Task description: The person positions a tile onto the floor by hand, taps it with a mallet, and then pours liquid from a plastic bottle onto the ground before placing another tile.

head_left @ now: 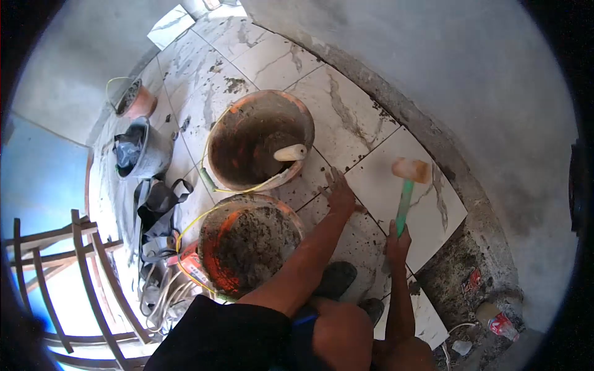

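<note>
1. Head view: the right hand (398, 238) has its fingers closed around the green handle of a pale-headed rubber mallet (408, 179), head raised just above the white marble-veined floor tile (427, 213).
2. The left hand (340, 193) presses flat, fingers spread, on that tile's near edge.
3. Two mortar-caked orange buckets sit just beside: the near bucket (247, 242) and the far bucket (260, 141), which holds a pale-handled tool (289, 152).

Four buckets stand on the tiled floor (272, 59): two large orange ones, the far orange bucket (260, 141) and the near orange bucket (247, 242), with one grey bucket (145, 150) and one small bucket (135, 99) beyond them. One mallet (407, 185) and two hands show beside the near orange bucket.
</note>
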